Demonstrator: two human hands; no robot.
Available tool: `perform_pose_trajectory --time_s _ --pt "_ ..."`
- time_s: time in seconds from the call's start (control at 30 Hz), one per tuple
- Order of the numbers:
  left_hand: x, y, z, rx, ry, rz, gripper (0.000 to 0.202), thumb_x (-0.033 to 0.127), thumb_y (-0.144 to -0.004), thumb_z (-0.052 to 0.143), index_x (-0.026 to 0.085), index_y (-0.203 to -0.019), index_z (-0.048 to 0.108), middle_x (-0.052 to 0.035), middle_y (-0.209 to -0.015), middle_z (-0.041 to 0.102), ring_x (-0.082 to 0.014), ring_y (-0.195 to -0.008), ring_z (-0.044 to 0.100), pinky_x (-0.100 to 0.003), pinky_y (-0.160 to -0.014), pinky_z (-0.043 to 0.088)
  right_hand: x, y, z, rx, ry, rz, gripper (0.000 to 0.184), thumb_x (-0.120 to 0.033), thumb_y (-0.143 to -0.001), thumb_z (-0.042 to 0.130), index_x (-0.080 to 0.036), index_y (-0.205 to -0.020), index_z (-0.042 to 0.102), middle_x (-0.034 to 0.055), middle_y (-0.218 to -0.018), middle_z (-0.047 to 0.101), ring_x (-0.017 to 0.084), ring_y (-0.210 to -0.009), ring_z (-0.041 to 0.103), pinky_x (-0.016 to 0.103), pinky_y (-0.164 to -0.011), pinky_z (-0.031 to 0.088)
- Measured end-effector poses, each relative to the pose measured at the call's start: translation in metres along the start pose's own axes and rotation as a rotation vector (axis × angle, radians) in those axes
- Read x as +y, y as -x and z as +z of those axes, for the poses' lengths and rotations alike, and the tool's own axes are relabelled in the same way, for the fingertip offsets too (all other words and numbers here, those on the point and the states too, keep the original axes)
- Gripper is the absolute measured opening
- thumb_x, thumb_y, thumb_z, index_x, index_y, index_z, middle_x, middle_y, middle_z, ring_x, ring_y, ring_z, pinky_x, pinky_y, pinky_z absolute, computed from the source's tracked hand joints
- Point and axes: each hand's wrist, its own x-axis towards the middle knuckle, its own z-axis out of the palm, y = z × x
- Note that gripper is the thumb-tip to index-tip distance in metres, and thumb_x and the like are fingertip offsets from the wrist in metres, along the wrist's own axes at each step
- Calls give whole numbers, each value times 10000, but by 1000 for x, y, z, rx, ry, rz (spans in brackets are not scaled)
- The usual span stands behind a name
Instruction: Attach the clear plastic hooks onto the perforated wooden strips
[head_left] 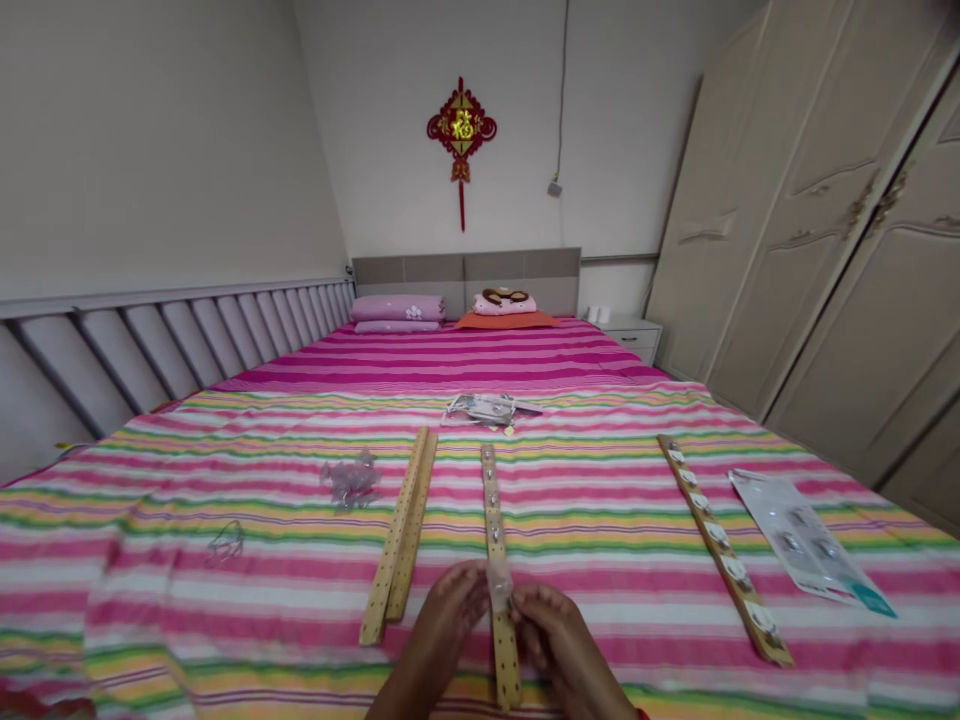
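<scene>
At the frame's lower centre, the left hand (453, 608) and right hand (550, 622), fingers curled, flank a clear plastic piece (499, 580) over a perforated wooden strip (505, 655); whether either pinches it, I cannot tell.

Soft, rather dim indoor light falls evenly, its source out of view. The left hand (456, 605) and right hand (553, 622) look dusky, and the clear plastic (499, 578) between them is too soft to read. Small glints mark the metal pieces (495, 535) just ahead of the hands; a clear pack (766, 495) to their right shines faintly. Wide-angle distortion slants the wardrobe (795, 200) at far right and stretches the slatted rail (202, 345) at far left.
</scene>
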Motion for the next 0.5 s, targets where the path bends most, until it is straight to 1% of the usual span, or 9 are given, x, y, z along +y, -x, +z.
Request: perform_pose_trajectory --time_s 0.07,0.13,0.2,0.4,0.5 --pt "2 -8 -1 60 -127 27 372 384 -527 846 160 -774 682 -22 -738 686 -109 -663 622 -224 -670 471 4 -8 -2 61 21 4 342 -460 -592 730 -160 -541 572 -86 -280 391 34 -267 254 211 -353 128" --pt "3 -15 -1 72 -257 65 382 389 -511 842 151 -761 676 -6 -674 664 -101 -622 603 -222 -640 468 5 -14 -1 111 35 11 322 -438 -565 723 -164 -517 562 -75 -279 411 35 -257 259 210 -341 129" --pt "3 -23 0 70 -339 98 371 382 -513 829 148 -751 669 2 -632 652 -107 -605 602 -229 -620 471 5 -19 0 156 39 13 285 -405 -555 711 -170 -512 556 -70 -290 430 38 -259 269 208 -331 137" --pt "-4 -45 -2 112 -408 149 337 356 -501 794 151 -715 634 8 -591 634 -131 -555 604 -262 -580 485 5 -27 3 213 125 29 250 -372 -570 675 -181 -500 529 -38 -374 529 39 -248 299 208 -307 145" --pt "-5 -50 -2 137 -453 150 289 327 -510 774 155 -690 626 14 -598 625 -138 -564 609 -266 -573 494 9 -32 2 230 167 18 240 -348 -582 646 -202 -473 490 -72 -332 464 40 -240 282 208 -307 132"
